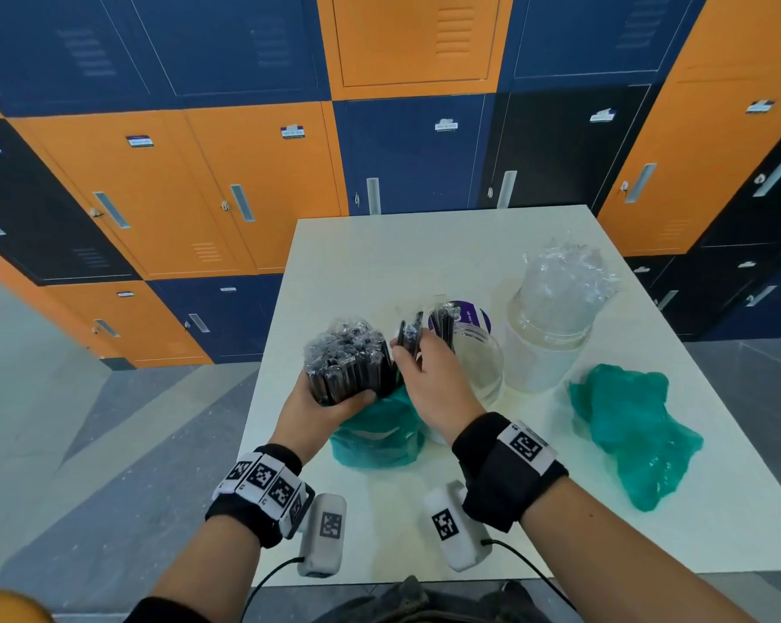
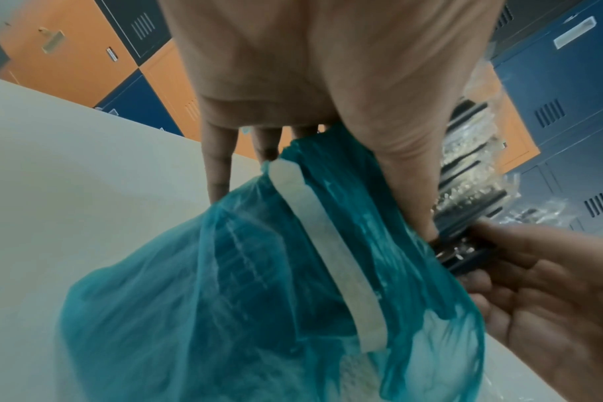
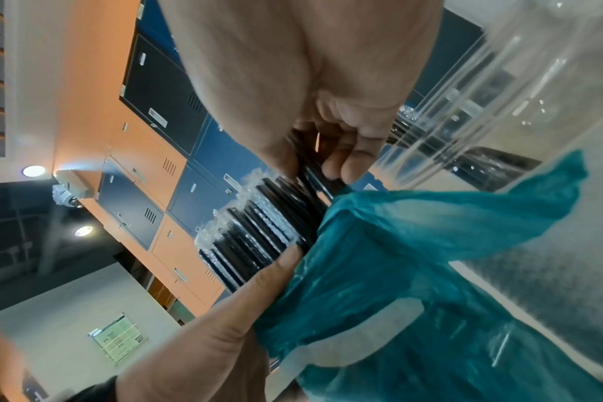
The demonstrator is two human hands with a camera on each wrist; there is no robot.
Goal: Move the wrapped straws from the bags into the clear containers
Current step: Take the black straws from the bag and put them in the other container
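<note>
My left hand grips a thick bundle of black wrapped straws held upright above a teal bag on the white table. My right hand pinches a few black straws at the bundle's right side, beside a clear container with black straws standing in it. In the left wrist view the teal bag hangs below my left hand, with the straws at right. The right wrist view shows my right hand's fingers curled on straws over the bag.
A second clear container packed with clear-wrapped straws stands at the right. A crumpled teal bag lies on the table's right side. A purple lid sits behind the near container. Orange and blue lockers line the wall beyond.
</note>
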